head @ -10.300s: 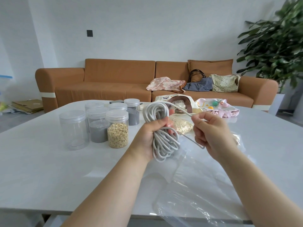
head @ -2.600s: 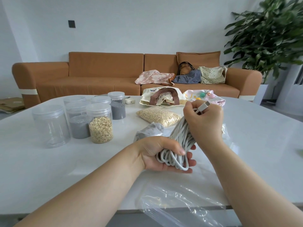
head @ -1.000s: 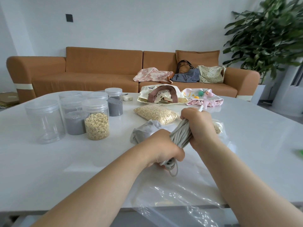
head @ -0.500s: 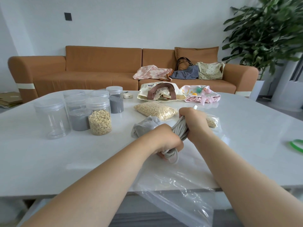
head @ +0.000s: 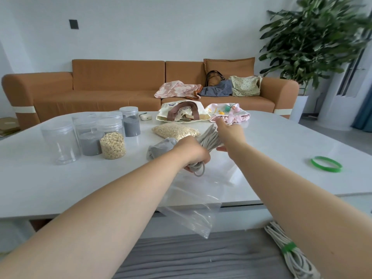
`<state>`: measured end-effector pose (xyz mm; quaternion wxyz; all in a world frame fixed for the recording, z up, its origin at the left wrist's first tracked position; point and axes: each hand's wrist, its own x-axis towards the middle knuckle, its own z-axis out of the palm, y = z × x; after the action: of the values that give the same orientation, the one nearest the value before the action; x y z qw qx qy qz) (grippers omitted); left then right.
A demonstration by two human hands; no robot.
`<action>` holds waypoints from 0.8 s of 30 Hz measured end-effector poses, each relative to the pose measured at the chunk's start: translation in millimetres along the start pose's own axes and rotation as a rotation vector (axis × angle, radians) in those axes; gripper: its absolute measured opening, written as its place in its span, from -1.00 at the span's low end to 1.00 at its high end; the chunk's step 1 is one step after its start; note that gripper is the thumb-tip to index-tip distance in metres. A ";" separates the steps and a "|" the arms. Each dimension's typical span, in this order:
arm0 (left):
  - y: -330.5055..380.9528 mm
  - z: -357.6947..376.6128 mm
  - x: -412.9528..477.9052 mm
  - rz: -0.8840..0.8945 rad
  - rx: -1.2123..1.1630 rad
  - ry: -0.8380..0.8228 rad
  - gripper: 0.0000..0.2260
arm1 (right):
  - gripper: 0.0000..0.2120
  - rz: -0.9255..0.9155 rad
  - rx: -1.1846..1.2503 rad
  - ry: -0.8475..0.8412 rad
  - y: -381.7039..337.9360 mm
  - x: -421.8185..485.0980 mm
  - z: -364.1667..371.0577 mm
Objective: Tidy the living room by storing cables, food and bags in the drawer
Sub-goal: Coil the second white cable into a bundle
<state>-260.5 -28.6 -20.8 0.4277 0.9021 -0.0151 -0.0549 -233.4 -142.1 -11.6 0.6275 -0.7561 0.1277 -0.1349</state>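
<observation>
Left hand (head: 194, 155) was clenched round the cable coil (head: 209, 138), held right of the oat jar (head: 112, 144); right hand (head: 229, 132) was released, fingers spread, beside it. Loops were best kept squeezed until the green band (head: 326, 164), far right of the jar, was wrapped on.

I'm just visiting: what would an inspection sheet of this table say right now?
Surface: white table, glossy.
Job's things: coiled cable; oats bag; tote; clear bag draped over the near edge.
Clutter: lidded jars; green band.
Hands: left hand grips the cable; right hand open beside it.
Cables: second bundle, green-banded, below the table edge.
Surroundings: sofa holding bags; plant.
</observation>
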 end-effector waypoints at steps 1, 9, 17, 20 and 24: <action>4.6 3.8 -0.9 0.008 0.007 0.013 -0.89 | -0.61 -0.007 -0.029 0.015 1.4 0.4 -7.4; 36.5 42.0 -11.3 0.070 0.229 0.089 -0.86 | -0.67 -0.066 -0.260 0.140 24.2 3.9 -65.9; 62.7 83.5 -19.9 0.120 0.321 0.087 -0.93 | -0.60 -0.129 -0.646 0.328 55.2 2.1 -136.1; 67.4 94.2 -21.1 0.109 0.325 0.088 -0.95 | -0.58 -0.100 -0.898 0.375 67.1 0.2 -156.6; 70.9 100.6 -21.1 0.109 0.336 0.101 -0.91 | -0.53 0.124 -1.089 0.301 77.6 3.0 -171.4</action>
<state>-291.3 -149.4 -27.3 0.2736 0.9603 -0.0515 0.0170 -294.9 -313.9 -57.7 0.1288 -0.9340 0.3112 -0.1190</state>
